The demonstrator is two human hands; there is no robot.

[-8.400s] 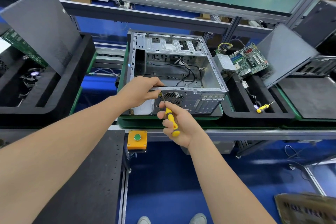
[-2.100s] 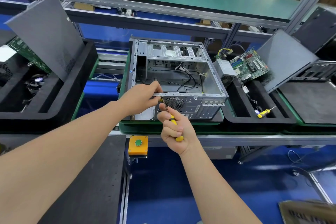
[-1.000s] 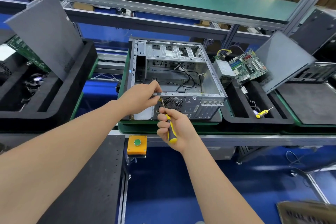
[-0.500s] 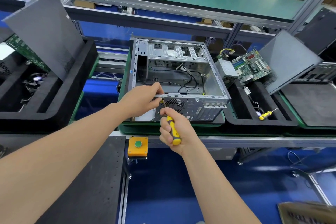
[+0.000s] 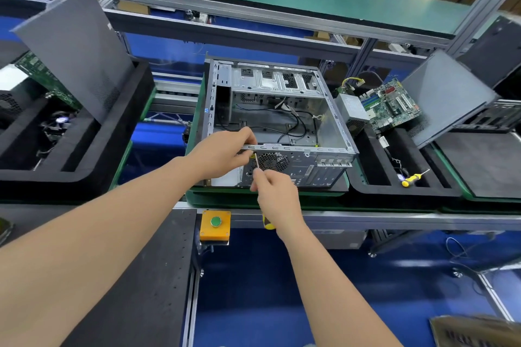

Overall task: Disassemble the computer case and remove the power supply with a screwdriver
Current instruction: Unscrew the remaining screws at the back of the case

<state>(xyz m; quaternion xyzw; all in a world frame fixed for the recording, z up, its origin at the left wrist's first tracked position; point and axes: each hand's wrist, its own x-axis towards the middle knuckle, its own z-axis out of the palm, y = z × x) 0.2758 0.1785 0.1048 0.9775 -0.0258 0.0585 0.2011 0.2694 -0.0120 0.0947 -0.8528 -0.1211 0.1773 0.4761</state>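
Note:
An open grey computer case (image 5: 327,118) lies on its side on a green tray, rear panel toward me. My left hand (image 5: 222,152) grips the case's near top rail at the rear-left corner. My right hand (image 5: 275,196) holds a yellow-and-black screwdriver (image 5: 267,224); its shaft points up at the rear panel just left of the fan grille (image 5: 273,161). Most of the handle is hidden in my fist. Loose black cables lie inside the case. A grey power supply (image 5: 352,110) sits outside the case to its right.
A black foam tray (image 5: 375,177) on the right holds a motherboard (image 5: 390,105), a second yellow screwdriver (image 5: 413,179) and a leaning side panel (image 5: 448,96). Another foam tray with a panel (image 5: 76,51) stands left. An orange box with a green button (image 5: 215,225) is on the bench edge.
My right hand has shifted up along the screwdriver, covering more of the handle, and sits closer to the rear panel. My left hand stays on the rail.

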